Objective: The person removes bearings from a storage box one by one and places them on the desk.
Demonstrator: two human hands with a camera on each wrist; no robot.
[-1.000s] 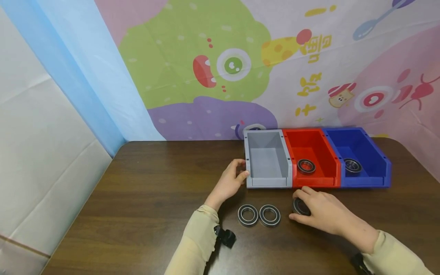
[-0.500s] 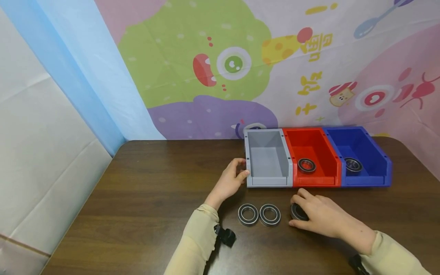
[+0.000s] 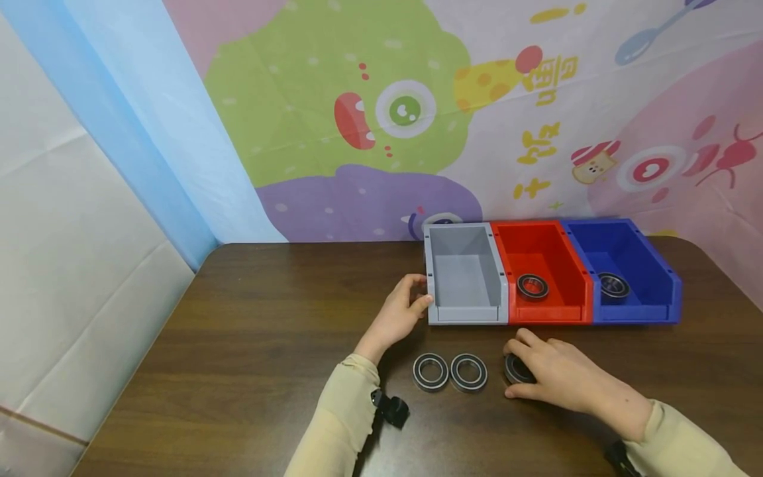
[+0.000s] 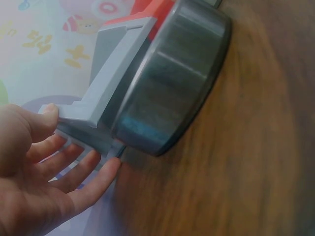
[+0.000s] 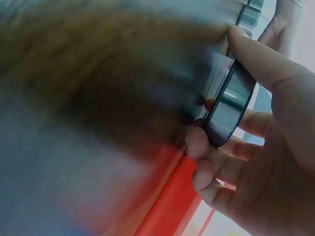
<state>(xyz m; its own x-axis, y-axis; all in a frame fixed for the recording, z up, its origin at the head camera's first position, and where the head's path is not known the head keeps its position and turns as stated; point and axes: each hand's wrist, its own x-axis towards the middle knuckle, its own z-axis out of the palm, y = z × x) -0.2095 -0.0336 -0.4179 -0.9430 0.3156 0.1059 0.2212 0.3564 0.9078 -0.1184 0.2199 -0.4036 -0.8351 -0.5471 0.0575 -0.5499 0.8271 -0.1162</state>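
Observation:
In the head view, my left hand [image 3: 398, 315] holds the near left corner of a grey bin [image 3: 467, 317]; the left wrist view shows the thumb over the rim and the fingers against the outer wall. My right hand [image 3: 557, 371] lies curled round a black-and-silver ball bearing [image 3: 517, 371] on the table, partly hidden by the hand. The right wrist view shows that bearing [image 5: 231, 105] between thumb and fingers. Left of it, two more bearings [image 3: 430, 372] [image 3: 468, 372] lie flat side by side.
A red bin [image 3: 551, 315] and a blue bin [image 3: 636, 314] adjoin the grey one at the table's back. One bearing [image 3: 532, 287] lies in the red bin, another [image 3: 612, 287] in the blue. A cartoon-printed cloth [image 3: 346, 79] hangs behind the brown table [image 3: 250, 344].
The right hand has brought its bearing slightly left and toward the near edge, then its thumb has shifted a little away from it. The left hand stays at the grey bin.

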